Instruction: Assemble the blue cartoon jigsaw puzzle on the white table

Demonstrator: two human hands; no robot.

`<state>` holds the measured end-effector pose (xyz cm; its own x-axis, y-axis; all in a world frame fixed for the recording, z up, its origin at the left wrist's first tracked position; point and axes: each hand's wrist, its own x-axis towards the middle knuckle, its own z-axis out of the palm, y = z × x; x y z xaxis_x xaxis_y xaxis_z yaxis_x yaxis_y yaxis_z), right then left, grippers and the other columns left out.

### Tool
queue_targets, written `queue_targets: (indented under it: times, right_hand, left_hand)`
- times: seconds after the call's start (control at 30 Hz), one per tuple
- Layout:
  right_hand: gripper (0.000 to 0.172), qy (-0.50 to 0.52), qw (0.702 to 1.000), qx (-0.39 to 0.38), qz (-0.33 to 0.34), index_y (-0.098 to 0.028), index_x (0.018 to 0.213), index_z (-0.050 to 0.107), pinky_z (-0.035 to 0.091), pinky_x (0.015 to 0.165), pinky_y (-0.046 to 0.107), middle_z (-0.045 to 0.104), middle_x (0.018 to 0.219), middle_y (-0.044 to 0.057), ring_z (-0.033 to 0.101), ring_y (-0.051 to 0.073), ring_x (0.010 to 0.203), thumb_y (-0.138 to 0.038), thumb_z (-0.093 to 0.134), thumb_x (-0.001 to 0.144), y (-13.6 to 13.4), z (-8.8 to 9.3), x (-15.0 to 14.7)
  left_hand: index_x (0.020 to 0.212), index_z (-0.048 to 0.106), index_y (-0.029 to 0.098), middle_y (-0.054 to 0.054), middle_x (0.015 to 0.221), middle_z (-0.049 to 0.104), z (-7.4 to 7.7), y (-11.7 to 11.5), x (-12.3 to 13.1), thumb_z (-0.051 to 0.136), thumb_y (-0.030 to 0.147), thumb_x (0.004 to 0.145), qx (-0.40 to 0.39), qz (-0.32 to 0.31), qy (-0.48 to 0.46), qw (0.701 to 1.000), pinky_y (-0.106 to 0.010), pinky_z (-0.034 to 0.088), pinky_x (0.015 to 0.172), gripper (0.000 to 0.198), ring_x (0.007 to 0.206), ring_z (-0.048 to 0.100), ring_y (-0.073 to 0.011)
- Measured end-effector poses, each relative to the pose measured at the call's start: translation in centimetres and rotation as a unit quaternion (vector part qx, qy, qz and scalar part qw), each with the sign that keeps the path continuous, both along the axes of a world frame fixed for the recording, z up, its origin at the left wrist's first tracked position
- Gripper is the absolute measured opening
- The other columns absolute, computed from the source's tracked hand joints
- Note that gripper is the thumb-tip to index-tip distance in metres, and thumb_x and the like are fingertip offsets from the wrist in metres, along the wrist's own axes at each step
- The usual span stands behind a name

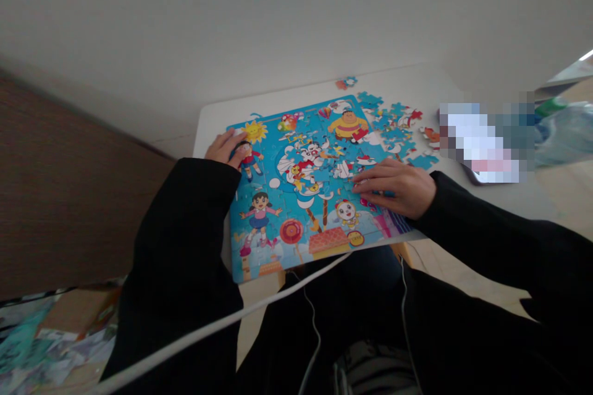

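Single head-worn view, looking forward and down, from near above the white table (417, 81)

From where I'm steering, I see a white table (410, 83) carrying a blue puzzle board (234, 241) at its near edge, loose pieces (396, 134) strewn beside the board's right side, a small cluster (351, 81) by the far edge, and a blurred phone (486, 142) toward the right end.

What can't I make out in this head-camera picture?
All in the head view:
Phone-like device: screen hidden by pixelation.
Puzzle: its part beneath the left hand, covered by it.
Right hand: too blurred to tell whether its fingers hold a piece.
White cable: cut off by the bottom edge.
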<state>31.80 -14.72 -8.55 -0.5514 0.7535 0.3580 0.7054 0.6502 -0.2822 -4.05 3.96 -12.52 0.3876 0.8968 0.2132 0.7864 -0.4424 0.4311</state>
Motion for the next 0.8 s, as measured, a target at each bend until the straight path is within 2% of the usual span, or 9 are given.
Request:
queue_targets:
  times: [0.1, 0.33, 0.6, 0.73, 0.8]
  right_hand:
    - [0.024, -0.034, 0.999, 0.013, 0.034, -0.021, 0.094, 0.07, 0.047, 0.073, 0.029, 0.069, 0.098, 0.003, 0.057, 0.016, 0.082, -0.023, 0.047, 0.087, 0.1, 0.1, -0.1]
    - [0.024, -0.114, 0.993, -0.024, 0.018, -0.022, 0.097, 0.068, 0.045, 0.069, 0.029, 0.068, 0.101, 0.003, 0.056, 0.018, 0.086, -0.022, 0.045, 0.088, -0.4, 1.3, -0.6]
    - [0.03, -0.085, 0.996, -0.005, 0.005, -0.02, 0.103, 0.066, 0.049, 0.071, 0.03, 0.069, 0.104, 0.002, 0.06, 0.017, 0.087, -0.027, 0.04, 0.09, -1.1, 0.1, -0.7]
    - [0.03, -0.055, 0.998, -0.029, 0.018, -0.02, 0.105, 0.066, 0.049, 0.081, 0.029, 0.068, 0.108, 0.002, 0.061, 0.015, 0.093, -0.028, 0.041, 0.09, -1.2, 0.8, -0.3]
    - [0.03, -0.05, 0.997, -0.057, 0.009, -0.021, 0.107, 0.065, 0.049, 0.081, 0.026, 0.067, 0.111, 0.002, 0.061, 0.014, 0.098, -0.028, 0.041, 0.091, -1.0, 1.5, 0.0]
  left_hand:
    - [0.126, 0.052, 0.024, -0.004, 0.139, 0.04, -0.1, 0.2, -0.1, 0.043, 0.043, 0.085, -0.002, -0.012, 0.006, 1.0, -0.041, 0.025, 0.112, 0.046, 0.13, 0.035, -0.0264]
    - [0.126, 0.052, 0.023, -0.004, 0.138, 0.042, 0.0, -0.1, 0.0, 0.043, 0.042, 0.086, 0.009, -0.007, 0.003, 1.0, -0.038, 0.024, 0.112, 0.045, 0.13, 0.035, -0.0255]
    - [0.126, 0.051, 0.023, -0.004, 0.139, 0.041, 0.2, -0.3, 0.3, 0.04, 0.042, 0.087, 0.019, 0.003, 0.015, 1.0, -0.04, 0.023, 0.113, 0.045, 0.13, 0.035, -0.0251]
    - [0.126, 0.051, 0.024, -0.003, 0.138, 0.043, 0.0, -0.1, 0.2, 0.04, 0.043, 0.087, 0.029, -0.003, 0.018, 0.999, -0.04, 0.022, 0.113, 0.045, 0.13, 0.036, -0.0248]
    - [0.126, 0.051, 0.025, -0.003, 0.138, 0.042, -0.2, 0.0, 0.1, 0.039, 0.044, 0.087, 0.032, -0.003, 0.023, 0.999, -0.04, 0.023, 0.113, 0.045, 0.129, 0.036, -0.025]
